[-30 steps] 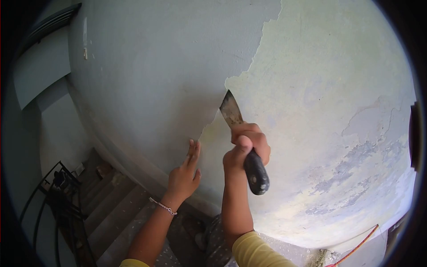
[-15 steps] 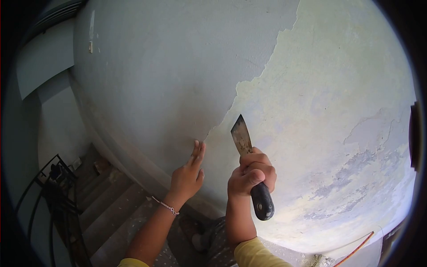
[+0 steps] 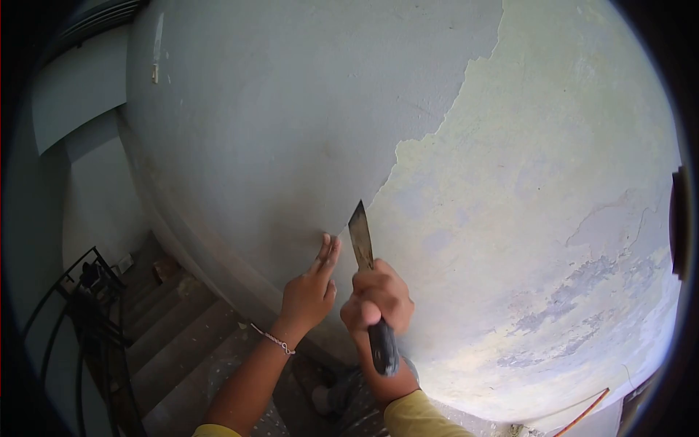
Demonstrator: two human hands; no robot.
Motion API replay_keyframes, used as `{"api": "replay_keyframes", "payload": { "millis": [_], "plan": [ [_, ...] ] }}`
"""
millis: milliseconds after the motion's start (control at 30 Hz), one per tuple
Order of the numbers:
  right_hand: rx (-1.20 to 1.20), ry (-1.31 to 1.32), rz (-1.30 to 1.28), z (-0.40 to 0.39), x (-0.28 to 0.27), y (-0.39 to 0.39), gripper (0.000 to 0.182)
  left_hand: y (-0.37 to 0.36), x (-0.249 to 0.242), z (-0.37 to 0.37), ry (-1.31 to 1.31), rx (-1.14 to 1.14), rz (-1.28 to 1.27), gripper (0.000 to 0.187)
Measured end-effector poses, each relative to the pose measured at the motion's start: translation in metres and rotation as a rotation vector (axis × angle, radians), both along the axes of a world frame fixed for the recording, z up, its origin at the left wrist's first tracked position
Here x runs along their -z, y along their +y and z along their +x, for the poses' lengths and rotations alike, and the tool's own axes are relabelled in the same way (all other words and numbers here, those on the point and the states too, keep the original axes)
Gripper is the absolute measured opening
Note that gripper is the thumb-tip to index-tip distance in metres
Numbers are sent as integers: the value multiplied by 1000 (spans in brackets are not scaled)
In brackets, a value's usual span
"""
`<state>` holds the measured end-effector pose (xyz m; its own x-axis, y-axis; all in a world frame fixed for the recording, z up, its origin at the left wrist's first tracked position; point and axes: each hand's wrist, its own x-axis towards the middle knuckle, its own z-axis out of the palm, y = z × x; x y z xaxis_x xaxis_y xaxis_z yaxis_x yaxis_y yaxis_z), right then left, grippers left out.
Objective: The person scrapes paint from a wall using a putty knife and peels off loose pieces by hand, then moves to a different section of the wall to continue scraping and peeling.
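My right hand [image 3: 380, 297] is wrapped round the black handle of a scraper [image 3: 361, 237], whose angled metal blade points up. The blade tip overlaps the ragged edge where grey paint [image 3: 291, 116] meets the pale, bared wall [image 3: 495, 211]. Just left of the blade, my left hand [image 3: 309, 295] has its fingers stretched out, the fingertips at the wall by the lower end of that paint edge. It holds nothing. A braided bracelet [image 3: 275, 340] circles the left wrist.
Concrete stairs [image 3: 178, 349] go down at the lower left, beside a black metal railing [image 3: 80, 291]. Rough, flaked patches [image 3: 568, 295] mark the wall at right. An orange rod-like strip [image 3: 584, 411] lies at the lower right.
My right hand has moved left with the scraper, bringing the blade from the bare wall to the paint edge beside my left fingertips. The left hand has stayed nearly in place.
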<state>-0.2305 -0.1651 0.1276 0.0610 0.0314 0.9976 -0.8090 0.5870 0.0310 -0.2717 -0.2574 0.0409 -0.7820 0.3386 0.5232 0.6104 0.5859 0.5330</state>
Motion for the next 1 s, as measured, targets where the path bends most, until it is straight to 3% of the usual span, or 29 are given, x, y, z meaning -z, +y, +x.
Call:
{"api": "replay_keyframes", "payload": {
  "millis": [167, 267, 367, 467, 533, 800, 900, 967, 1000],
  "plan": [
    [-3, 190, 102, 3, -9, 4, 45, 0, 1, 0, 53, 12, 27, 83],
    [93, -18, -44, -25, 2, 21, 47, -4, -6, 2, -45, 40, -32, 87],
    [-150, -124, -367, -23, -12, 21, 51, -5, -3, 0, -1, 46, -19, 88],
    [-113, -54, -368, -19, -11, 26, 51, -7, -8, 2, 12, 35, -36, 87],
    [-45, 108, -190, -8, -14, 25, 51, -5, -4, 0, 20, 31, -30, 87],
    [-21, -81, -200, -23, -15, 35, 52, -2, -4, 0, -72, 38, -48, 88],
    [-4, -93, -171, -6, -21, 31, 52, -2, 0, 0, 45, 7, -23, 87],
    [-53, 43, -228, 2, -21, 33, 52, -1, 2, -3, 89, 11, -2, 87],
    [-215, 225, -254, -2, -24, 33, 49, -1, 3, -4, 92, 8, 0, 87]
  ]
}}
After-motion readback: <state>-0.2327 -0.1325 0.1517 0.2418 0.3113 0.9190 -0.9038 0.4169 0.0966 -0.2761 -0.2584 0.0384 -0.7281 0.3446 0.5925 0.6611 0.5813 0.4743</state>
